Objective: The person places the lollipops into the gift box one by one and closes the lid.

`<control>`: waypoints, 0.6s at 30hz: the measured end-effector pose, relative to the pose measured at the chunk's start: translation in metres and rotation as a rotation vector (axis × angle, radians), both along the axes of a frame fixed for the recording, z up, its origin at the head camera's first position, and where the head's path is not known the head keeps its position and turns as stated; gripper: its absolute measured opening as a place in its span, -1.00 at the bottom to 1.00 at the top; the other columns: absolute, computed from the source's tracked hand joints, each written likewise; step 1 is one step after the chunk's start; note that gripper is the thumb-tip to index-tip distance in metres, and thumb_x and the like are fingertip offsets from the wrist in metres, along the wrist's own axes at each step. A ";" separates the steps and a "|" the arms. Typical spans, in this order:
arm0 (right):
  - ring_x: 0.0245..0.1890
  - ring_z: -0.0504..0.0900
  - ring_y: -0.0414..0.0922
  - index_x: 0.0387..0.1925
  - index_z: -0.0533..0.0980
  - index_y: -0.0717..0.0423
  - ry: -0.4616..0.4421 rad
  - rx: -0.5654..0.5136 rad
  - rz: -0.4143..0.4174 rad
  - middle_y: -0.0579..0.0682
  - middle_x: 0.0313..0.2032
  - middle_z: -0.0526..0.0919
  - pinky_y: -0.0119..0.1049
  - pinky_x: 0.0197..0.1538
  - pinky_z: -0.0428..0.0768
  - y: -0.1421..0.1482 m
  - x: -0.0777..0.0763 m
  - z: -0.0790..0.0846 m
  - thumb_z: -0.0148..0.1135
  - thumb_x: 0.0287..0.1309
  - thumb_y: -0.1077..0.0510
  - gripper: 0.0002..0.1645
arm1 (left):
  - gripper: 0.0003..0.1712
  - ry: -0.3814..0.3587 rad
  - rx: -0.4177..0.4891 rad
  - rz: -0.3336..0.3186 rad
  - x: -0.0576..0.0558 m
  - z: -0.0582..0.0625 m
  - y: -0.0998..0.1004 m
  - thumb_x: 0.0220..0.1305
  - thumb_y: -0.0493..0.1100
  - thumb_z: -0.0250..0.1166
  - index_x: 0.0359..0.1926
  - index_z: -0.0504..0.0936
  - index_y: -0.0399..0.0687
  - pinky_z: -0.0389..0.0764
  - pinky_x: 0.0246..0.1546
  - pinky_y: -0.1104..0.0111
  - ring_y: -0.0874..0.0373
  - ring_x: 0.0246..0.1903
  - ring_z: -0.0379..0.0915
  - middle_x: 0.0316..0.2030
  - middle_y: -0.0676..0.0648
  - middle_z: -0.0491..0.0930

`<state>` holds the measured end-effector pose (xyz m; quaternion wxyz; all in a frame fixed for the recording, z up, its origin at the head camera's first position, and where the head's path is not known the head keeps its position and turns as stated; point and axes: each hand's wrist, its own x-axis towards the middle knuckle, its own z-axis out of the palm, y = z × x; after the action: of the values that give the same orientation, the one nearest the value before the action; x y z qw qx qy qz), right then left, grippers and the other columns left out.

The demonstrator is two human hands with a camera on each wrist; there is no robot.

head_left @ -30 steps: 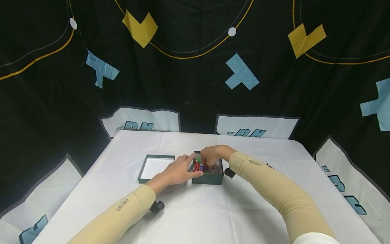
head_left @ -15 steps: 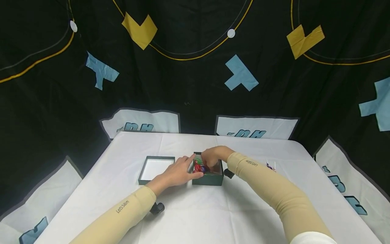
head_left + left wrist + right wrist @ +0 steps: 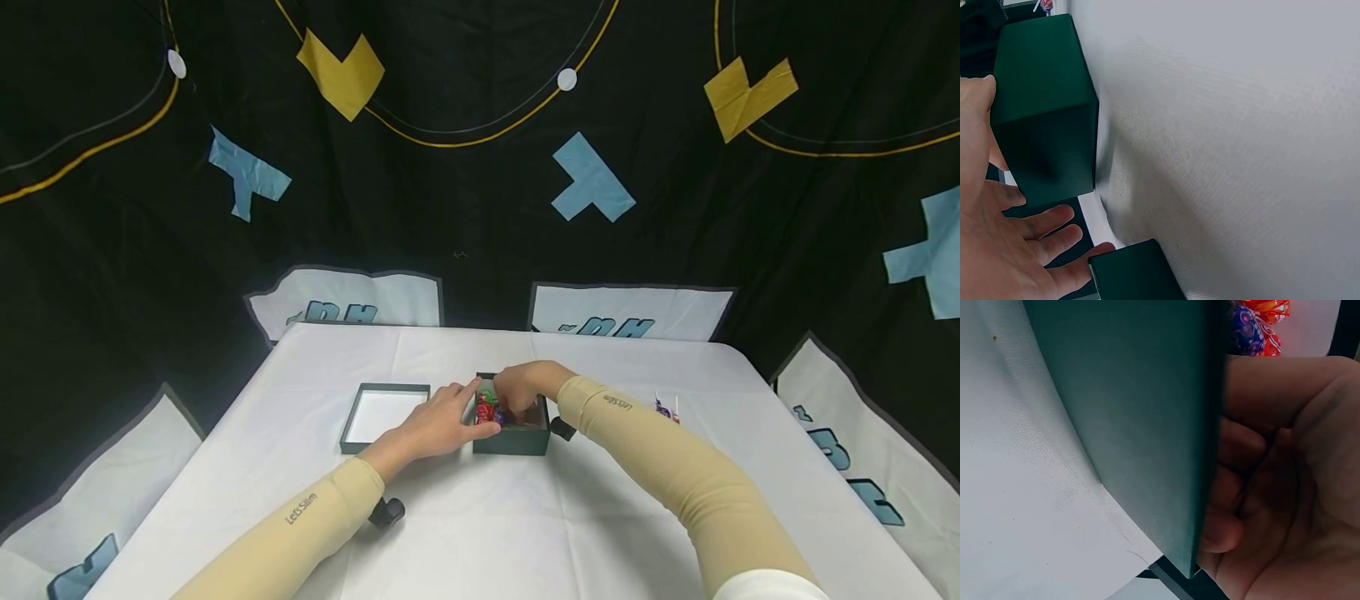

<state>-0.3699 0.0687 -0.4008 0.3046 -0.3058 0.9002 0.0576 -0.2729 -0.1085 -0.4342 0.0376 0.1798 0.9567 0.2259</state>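
Note:
A dark green box [image 3: 512,442] stands uncovered on the white table, with shiny red, green and purple wrapped candies [image 3: 489,408] at its left inside. My left hand [image 3: 442,423] lies along the box's left side, fingers extended, thumb at the near corner and index fingertip by the far left rim. In the left wrist view its fingers are spread beside the green wall [image 3: 1044,75]. My right hand [image 3: 525,385] reaches down into the box from the right. Its fingers [image 3: 1235,444] are curled behind the wall in the right wrist view; I cannot tell what the hidden fingertips hold.
A shallow green-rimmed lid [image 3: 360,447], white inside, lies left of the box. Lollipops [image 3: 666,409] with white sticks lie on the table to the right, partly behind my right sleeve [image 3: 660,450]. A black curtain [image 3: 480,217] hangs behind the table.
My right hand shifts slightly inside the box, and the candies there have moved a little. The left hand keeps its place. The lollipops at the right show a little more past the sleeve.

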 end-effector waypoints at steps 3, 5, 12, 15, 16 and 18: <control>-0.33 0.62 -0.15 -0.34 0.72 -0.07 0.005 -0.007 0.004 -0.15 -0.36 0.70 -0.21 -0.09 0.70 0.001 0.001 0.001 0.47 0.08 0.29 -0.83 | 0.15 0.003 0.001 0.001 0.000 0.000 0.000 0.19 0.57 0.16 0.58 0.11 0.03 0.47 0.23 -0.13 -0.10 0.33 0.33 0.38 -0.23 0.35; -0.33 0.62 -0.15 -0.35 0.73 -0.08 0.007 -0.009 0.005 -0.15 -0.36 0.70 -0.21 -0.09 0.70 0.001 0.002 0.002 0.46 0.09 0.29 -0.82 | 0.15 0.005 0.000 0.001 0.000 -0.001 0.000 0.19 0.57 0.15 0.58 0.11 0.03 0.48 0.22 -0.13 -0.09 0.32 0.33 0.37 -0.23 0.36; -0.33 0.61 -0.17 -0.34 0.76 -0.08 0.028 -0.033 0.030 -0.17 -0.36 0.70 -0.20 -0.06 0.70 0.002 0.005 0.006 0.43 0.10 0.29 -0.82 | 0.16 0.011 -0.001 0.001 -0.001 -0.002 0.000 0.18 0.58 0.16 0.58 0.12 0.01 0.50 0.20 -0.11 -0.08 0.30 0.35 0.36 -0.22 0.37; -0.32 0.62 -0.18 -0.33 0.76 -0.08 0.030 -0.053 0.040 -0.18 -0.35 0.70 -0.21 -0.07 0.70 0.003 0.006 0.011 0.42 0.11 0.30 -0.80 | 0.17 0.011 -0.003 0.001 -0.001 -0.002 0.000 0.18 0.58 0.15 0.58 0.11 0.02 0.50 0.21 -0.12 -0.08 0.30 0.35 0.36 -0.22 0.37; -0.32 0.62 -0.18 -0.33 0.76 -0.09 0.029 -0.060 0.040 -0.19 -0.35 0.70 -0.21 -0.08 0.70 0.004 0.007 0.012 0.42 0.11 0.30 -0.80 | 0.17 0.009 -0.006 0.000 -0.002 -0.003 0.000 0.18 0.58 0.15 0.59 0.10 0.02 0.49 0.21 -0.12 -0.08 0.31 0.35 0.36 -0.22 0.37; -0.30 0.62 -0.18 -0.31 0.76 -0.09 0.026 -0.075 0.041 -0.19 -0.33 0.71 -0.21 -0.06 0.69 0.005 0.008 0.016 0.41 0.12 0.30 -0.80 | 0.17 0.008 -0.004 0.000 -0.002 -0.002 0.000 0.18 0.58 0.15 0.58 0.10 0.01 0.49 0.21 -0.12 -0.08 0.31 0.35 0.36 -0.22 0.37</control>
<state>-0.3620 0.0738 -0.3851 0.2799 -0.3346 0.8992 0.0339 -0.2745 -0.1087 -0.4365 0.0341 0.1807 0.9573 0.2232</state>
